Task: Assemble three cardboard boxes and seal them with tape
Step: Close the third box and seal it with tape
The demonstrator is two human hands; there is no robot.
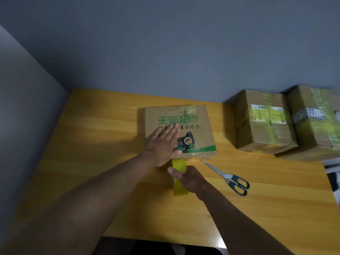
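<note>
Cardboard box (185,129) with green print lies mid-worktop (92,144), left hand (162,144) pressed flat on it, right hand (189,178) gripping the yellow tape roll (179,179) at its near edge. Two taped boxes (265,124) stand far right; this looks like the last one.

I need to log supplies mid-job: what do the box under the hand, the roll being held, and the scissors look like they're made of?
Box: brown cardboard, matte, printed green and black, with shiny clear film at its edges. Roll: glossy yellowish plastic tape, slightly see-through. Scissors: bright metal blades; dark handles, probably plastic.
</note>
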